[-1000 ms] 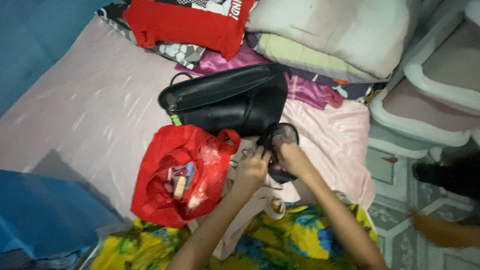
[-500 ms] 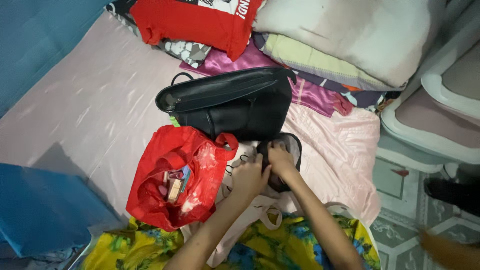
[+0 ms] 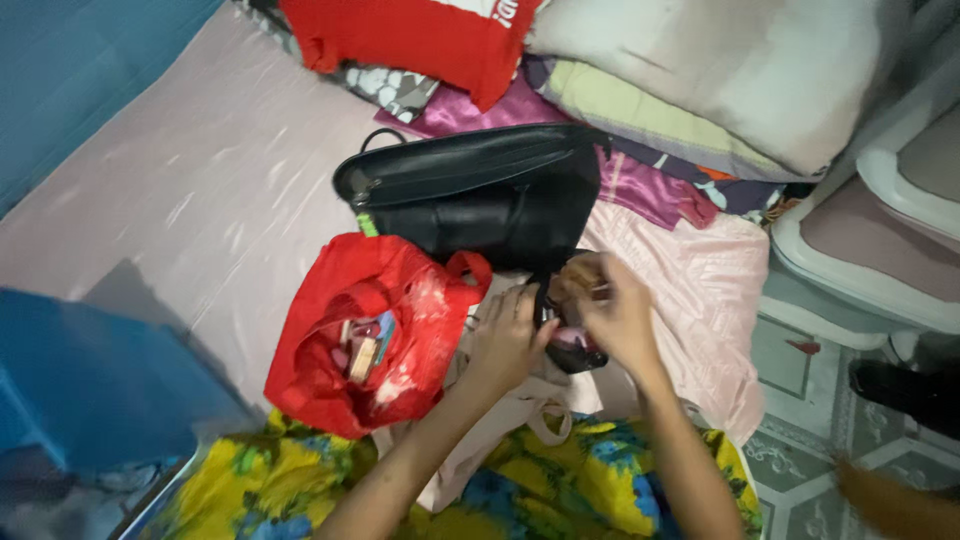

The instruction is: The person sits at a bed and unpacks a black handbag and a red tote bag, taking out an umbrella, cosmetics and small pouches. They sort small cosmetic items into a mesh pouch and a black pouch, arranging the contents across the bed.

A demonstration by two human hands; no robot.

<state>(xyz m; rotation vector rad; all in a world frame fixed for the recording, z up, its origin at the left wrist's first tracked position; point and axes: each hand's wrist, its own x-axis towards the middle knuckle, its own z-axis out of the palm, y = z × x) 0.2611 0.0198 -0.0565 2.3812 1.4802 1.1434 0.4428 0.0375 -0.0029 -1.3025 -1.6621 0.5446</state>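
My left hand (image 3: pixel 508 336) and my right hand (image 3: pixel 612 308) both grip a small dark pouch (image 3: pixel 574 345) with a pink inside, held just in front of a large black handbag (image 3: pixel 480 195) on the bed. The pouch is mostly hidden by my fingers. A red plastic bag (image 3: pixel 372 330) lies open to the left of my left hand, with small items inside. A beige cloth bag with a loop handle (image 3: pixel 520 420) lies under my forearms.
The pink sheet (image 3: pixel 180 190) covers the bed. At its head lie a red shirt (image 3: pixel 410 35), pillows (image 3: pixel 720 70) and purple cloth (image 3: pixel 640 185). A blue object (image 3: pixel 90 380) is at left; white plastic chairs (image 3: pixel 880 230) and tiled floor are at right.
My hands have stayed together on the pouch, with the right hand now shifted over its top. The camera has drifted slightly.
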